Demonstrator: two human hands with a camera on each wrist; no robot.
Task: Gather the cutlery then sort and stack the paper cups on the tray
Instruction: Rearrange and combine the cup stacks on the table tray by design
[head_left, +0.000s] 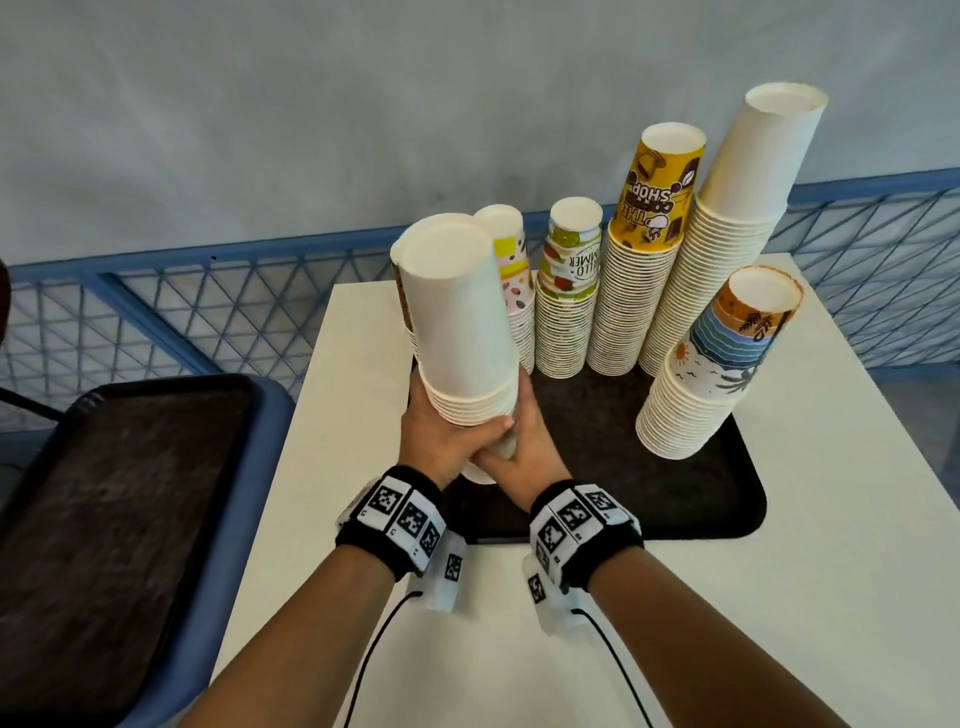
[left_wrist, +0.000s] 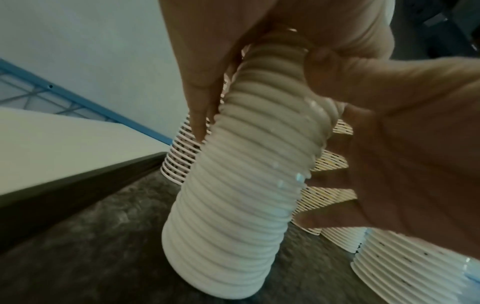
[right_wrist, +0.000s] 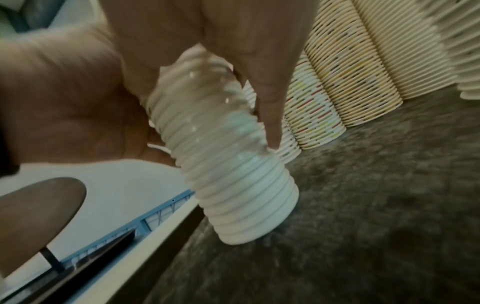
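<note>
Both of my hands grip one tall stack of upside-down plain white paper cups (head_left: 457, 322) around its lower rims. The left hand (head_left: 447, 441) wraps it from the left and the right hand (head_left: 524, 447) from the right. The stack leans left, with its bottom end at the near-left part of the black tray (head_left: 597, 499). In the wrist views the ribbed white stack (left_wrist: 241, 185) (right_wrist: 233, 174) slants down to the tray surface (right_wrist: 363, 205). I cannot tell whether it touches the tray. No cutlery is in view.
Several other stacks stand on the tray: a speckled one (head_left: 514, 280), a fruit-print one (head_left: 569, 291), a yellow one (head_left: 644, 249), a tall white one (head_left: 727, 223) and a beach-print one (head_left: 711, 364). A second dark tray (head_left: 114, 493) lies on a blue seat to the left.
</note>
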